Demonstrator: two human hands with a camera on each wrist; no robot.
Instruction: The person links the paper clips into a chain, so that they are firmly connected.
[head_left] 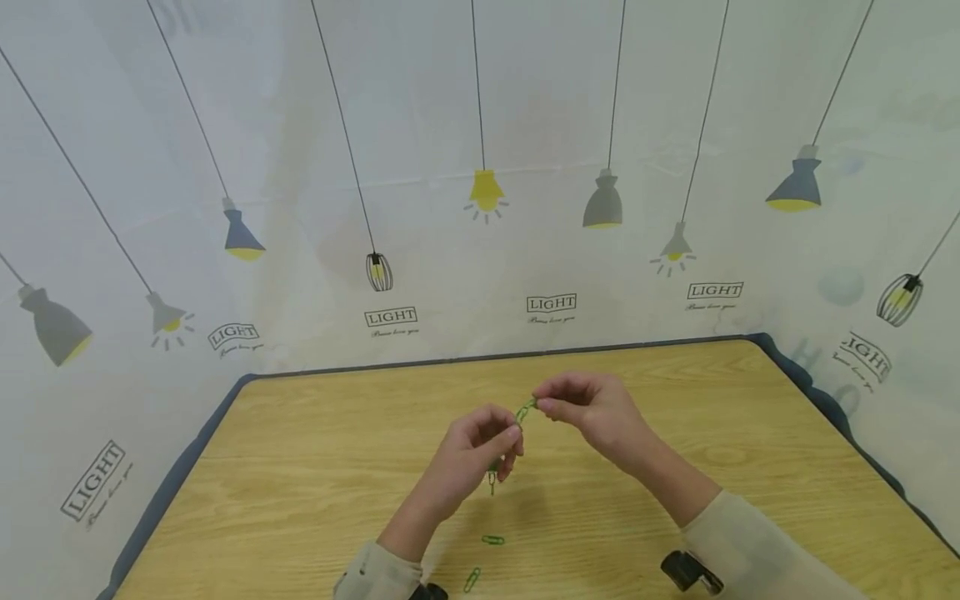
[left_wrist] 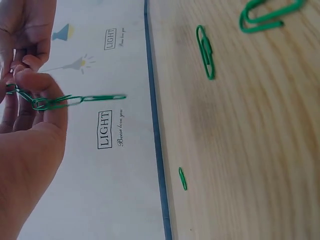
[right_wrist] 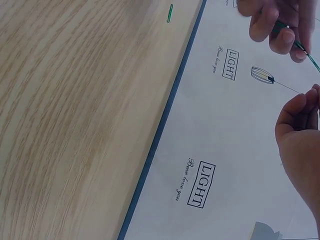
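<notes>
Above the table, my left hand (head_left: pixel 474 457) holds a chain of green paper clips (left_wrist: pixel 102 98) between thumb and fingers. The chain's lower end hangs below that hand. Up and to the right, my right hand (head_left: pixel 596 412) pinches a green paper clip (head_left: pixel 531 403) between thumb and forefinger. It meets the green clip (head_left: pixel 521 415) that sticks up from my left fingers. Whether the two are linked I cannot tell. My fingers cover part of the chain. In the right wrist view a stretch of green wire (right_wrist: pixel 312 61) spans the gap between both hands.
On the wooden table (head_left: pixel 315 467) lie loose green paper clips: one (head_left: pixel 492 540) below my left hand, another (head_left: pixel 472 580) nearer the front. The left wrist view shows a further small clip (left_wrist: pixel 183 178) toward the table's edge. A lamp-print sheet (head_left: pixel 450 83) surrounds the table.
</notes>
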